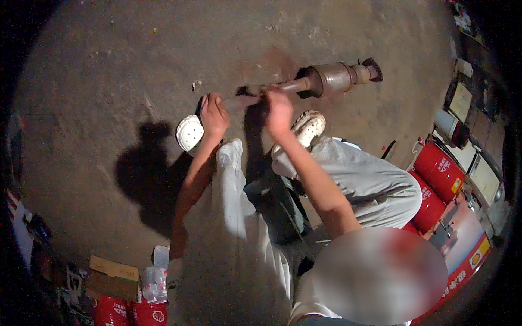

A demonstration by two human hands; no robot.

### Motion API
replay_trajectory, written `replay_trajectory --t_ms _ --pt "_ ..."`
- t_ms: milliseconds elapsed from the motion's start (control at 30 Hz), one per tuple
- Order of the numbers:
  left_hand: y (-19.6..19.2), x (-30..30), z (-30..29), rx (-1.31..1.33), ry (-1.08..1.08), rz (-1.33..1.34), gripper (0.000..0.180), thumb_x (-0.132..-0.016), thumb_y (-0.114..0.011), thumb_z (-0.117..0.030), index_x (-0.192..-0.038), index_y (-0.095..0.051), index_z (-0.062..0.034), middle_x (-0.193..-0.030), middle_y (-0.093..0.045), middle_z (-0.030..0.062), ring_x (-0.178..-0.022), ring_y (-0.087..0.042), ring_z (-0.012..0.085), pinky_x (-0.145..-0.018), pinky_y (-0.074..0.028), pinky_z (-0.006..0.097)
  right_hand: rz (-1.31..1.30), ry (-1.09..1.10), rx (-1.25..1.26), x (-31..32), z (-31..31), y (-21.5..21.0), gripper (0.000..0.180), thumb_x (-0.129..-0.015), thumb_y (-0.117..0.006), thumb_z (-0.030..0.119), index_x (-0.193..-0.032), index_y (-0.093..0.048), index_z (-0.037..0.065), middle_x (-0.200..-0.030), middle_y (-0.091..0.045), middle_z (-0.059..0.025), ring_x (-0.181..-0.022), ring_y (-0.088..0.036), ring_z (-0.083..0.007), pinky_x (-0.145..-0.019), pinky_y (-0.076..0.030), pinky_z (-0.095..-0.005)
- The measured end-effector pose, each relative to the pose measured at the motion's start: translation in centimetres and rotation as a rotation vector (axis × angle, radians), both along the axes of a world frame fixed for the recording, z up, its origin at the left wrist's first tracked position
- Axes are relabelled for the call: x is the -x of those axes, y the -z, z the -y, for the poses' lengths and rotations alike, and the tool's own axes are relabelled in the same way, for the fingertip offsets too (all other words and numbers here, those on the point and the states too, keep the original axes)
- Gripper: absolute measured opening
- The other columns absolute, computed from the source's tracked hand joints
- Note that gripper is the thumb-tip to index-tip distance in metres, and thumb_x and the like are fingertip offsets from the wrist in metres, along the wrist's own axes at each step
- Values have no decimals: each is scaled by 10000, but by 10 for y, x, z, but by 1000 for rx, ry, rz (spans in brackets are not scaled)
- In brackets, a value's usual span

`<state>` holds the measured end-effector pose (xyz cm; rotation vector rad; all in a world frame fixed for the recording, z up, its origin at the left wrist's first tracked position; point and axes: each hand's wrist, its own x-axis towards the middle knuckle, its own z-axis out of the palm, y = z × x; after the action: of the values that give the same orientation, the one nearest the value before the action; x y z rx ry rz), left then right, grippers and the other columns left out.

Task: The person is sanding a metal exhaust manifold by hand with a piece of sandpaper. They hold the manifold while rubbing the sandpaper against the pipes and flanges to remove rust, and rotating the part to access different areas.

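Near left: a flattened cardboard piece (111,277) and a clear plastic bottle (156,278) are lying on the concrete floor (98,81). Centre: the left hand (213,115) is closing around the near end of a rusty exhaust pipe (304,82), beside a white perforated shoe (189,132); the right hand (278,111) is gripping the pipe's thin tube further right. The pipe is lying across the floor, its wide canister pointing far right. Right edge: red canisters (437,174) are standing together.
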<state>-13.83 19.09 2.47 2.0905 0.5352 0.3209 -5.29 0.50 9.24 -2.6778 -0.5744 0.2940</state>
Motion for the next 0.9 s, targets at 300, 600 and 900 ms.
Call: replay_trajectory --t_ms 300,600,900 --pt "-3 -11 -6 -173 -50 -10 217 -1008 -494 -126 -925 -620 30 -945 -565 229 -904 -521 445 -862 -412 530 53 -224 34 -50 40 -6 557 -760 -666 -1 -1312 -644 67 -1374 -646 -147 -1318 -575 -346 -1096 -473 -456" --pt "0 -29 -13 -178 -24 -20 251 -997 -502 -141 -870 -639 27 -904 -605 226 -894 -542 442 -841 -417 529 -80 -326 51 -54 86 27 543 -794 -619 -33 -1323 -612 86 -1378 -635 -135 -1334 -557 -343 -1128 -442 -457" --pt "30 -28 5 -194 -4 -50 239 -978 -495 -125 -863 -629 36 -886 -615 228 -875 -552 454 -843 -422 527 -22 -270 54 -22 59 34 743 -648 -724 -55 -1366 -586 77 -1385 -627 -117 -1320 -562 -358 -1109 -452 -475"
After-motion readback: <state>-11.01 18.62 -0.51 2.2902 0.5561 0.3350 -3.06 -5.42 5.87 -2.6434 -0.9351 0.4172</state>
